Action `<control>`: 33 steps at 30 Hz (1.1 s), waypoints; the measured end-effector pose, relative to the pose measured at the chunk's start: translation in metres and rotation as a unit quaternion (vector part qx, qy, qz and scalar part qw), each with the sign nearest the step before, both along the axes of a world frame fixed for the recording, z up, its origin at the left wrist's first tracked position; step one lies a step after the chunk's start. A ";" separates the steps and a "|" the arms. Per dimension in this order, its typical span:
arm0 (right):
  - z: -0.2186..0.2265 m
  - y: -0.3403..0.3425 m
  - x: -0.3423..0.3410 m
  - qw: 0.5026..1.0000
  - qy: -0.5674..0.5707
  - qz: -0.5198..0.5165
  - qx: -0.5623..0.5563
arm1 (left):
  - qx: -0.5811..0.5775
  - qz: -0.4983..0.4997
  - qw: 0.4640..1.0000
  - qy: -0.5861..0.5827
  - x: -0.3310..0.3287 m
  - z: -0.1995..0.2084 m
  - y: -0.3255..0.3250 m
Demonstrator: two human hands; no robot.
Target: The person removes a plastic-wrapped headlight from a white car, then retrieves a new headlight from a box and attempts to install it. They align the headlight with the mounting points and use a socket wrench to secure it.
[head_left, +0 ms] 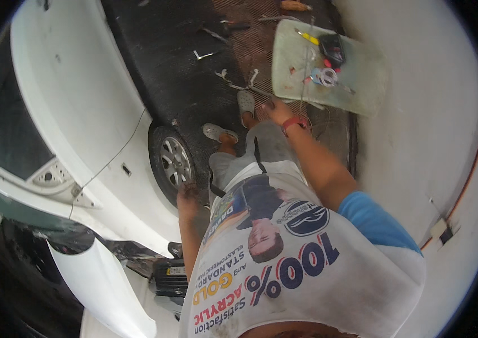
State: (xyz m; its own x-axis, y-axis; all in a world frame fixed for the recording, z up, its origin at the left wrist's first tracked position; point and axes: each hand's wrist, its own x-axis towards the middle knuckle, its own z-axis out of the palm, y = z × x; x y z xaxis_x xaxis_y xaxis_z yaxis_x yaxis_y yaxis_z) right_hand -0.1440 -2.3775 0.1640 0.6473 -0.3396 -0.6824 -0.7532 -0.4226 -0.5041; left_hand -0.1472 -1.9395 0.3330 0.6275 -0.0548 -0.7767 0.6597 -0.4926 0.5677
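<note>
My right hand point(277, 111), with a red band at its wrist, is beside the pale greenish panel. Its fingers look curled, at the end of a thin forked object point(242, 86) with pale tips. What they hold, if anything, is too small to make out. My left hand point(187, 196) hangs low beside the car wheel point(172, 160), blurred, so its fingers do not show clearly. On the panel point(363, 62) lie a yellow-handled tool point(307, 37), a black case-like item point(332, 49) and a clear ring-shaped roll point(325, 77).
A white car body point(90, 84) fills the left side, with a loose white panel point(101, 281) below. Several hand tools, including a bent metal piece point(203, 55), lie on the dark floor point(160, 56) and reddish mat point(250, 45). A pale wall point(430, 101) stands at right.
</note>
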 end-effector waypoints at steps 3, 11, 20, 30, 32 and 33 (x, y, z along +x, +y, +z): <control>-0.001 0.005 -0.007 0.998 0.013 0.064 0.023 | 0.038 0.001 0.998 -0.053 -0.006 0.000 0.012; -0.021 -0.035 -0.016 0.989 0.070 0.132 -0.022 | 0.250 -0.061 0.965 0.044 -0.116 -0.028 0.056; -0.040 -0.067 0.051 0.984 0.056 0.148 -0.081 | 0.135 0.049 0.983 0.111 -0.241 -0.072 0.088; -0.197 0.079 0.170 0.956 0.072 0.281 -0.042 | 0.113 0.059 0.985 0.118 -0.136 -0.130 0.045; -0.271 0.100 0.203 0.922 0.114 0.364 -0.069 | 0.090 0.083 0.985 0.120 -0.104 -0.164 0.039; -0.314 0.107 0.212 0.915 0.095 0.384 -0.083 | 0.109 0.080 0.984 0.114 -0.093 -0.177 0.041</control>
State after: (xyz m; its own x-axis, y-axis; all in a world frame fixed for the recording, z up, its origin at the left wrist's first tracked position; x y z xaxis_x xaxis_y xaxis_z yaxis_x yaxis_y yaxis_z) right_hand 0.0679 -2.2705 -0.1501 0.6135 0.0558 -0.7877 -0.2692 -0.9230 -0.2751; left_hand -0.2407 -1.8984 0.1557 0.4221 0.2134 -0.8811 0.8370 -0.4650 0.2883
